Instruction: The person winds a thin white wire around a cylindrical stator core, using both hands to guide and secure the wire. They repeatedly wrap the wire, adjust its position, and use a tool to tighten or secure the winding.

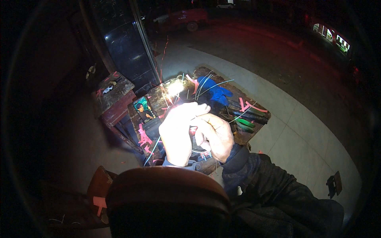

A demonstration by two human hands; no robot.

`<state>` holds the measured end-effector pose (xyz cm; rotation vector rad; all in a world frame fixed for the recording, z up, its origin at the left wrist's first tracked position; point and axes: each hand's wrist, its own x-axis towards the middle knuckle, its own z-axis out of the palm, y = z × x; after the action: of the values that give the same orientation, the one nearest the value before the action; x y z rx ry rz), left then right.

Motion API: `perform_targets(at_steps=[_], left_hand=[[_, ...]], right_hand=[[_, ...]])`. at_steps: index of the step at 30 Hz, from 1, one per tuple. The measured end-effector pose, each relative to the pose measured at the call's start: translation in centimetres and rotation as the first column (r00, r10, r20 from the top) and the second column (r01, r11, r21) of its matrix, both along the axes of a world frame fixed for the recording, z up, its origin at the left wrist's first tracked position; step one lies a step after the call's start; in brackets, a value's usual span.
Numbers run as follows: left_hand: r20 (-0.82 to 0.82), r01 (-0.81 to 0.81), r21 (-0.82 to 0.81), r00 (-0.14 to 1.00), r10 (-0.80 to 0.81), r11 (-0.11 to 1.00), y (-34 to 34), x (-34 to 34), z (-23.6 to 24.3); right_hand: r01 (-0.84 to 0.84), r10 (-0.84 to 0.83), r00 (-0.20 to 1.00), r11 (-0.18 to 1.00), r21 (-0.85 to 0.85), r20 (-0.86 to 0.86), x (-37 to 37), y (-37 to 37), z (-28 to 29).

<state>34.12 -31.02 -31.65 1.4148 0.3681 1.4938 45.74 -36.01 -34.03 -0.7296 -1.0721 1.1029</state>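
Observation:
In the head view, my left hand is brightly washed out, its fingers curled over the middle of the worktable. My right hand is closed in a pinch against it; what the two grip is hidden. Below and between them shows a small red piece on a dark object. Thin pale wires and fine reddish wires rise around them. Just left of my hands a phone displays a picture. Pink strips, a blue glove and a green-handled tool lie nearby.
A worn side stand with small items stands at left, beside a dark pillar. A brown padded seat back fills the bottom middle. A small dark object sits on the tiled floor at right. A red vehicle is in the background.

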Motion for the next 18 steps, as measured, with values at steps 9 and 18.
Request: perform_targets(at_steps=[9,18], left_hand=[[0.04,-0.039,0.005,0.998,0.039,0.999,-1.1,0.6,-0.5],[-0.038,-0.148,0.207,0.987,0.159,0.967,-0.8,-0.5,-0.6]], right_hand=[[0.035,-0.034,0.999,0.998,0.06,-0.015,-0.5,-0.4,0.3],[-0.033,0.035,0.998,0.999,-0.038,0.048,-0.3,-0.4,1.8]])
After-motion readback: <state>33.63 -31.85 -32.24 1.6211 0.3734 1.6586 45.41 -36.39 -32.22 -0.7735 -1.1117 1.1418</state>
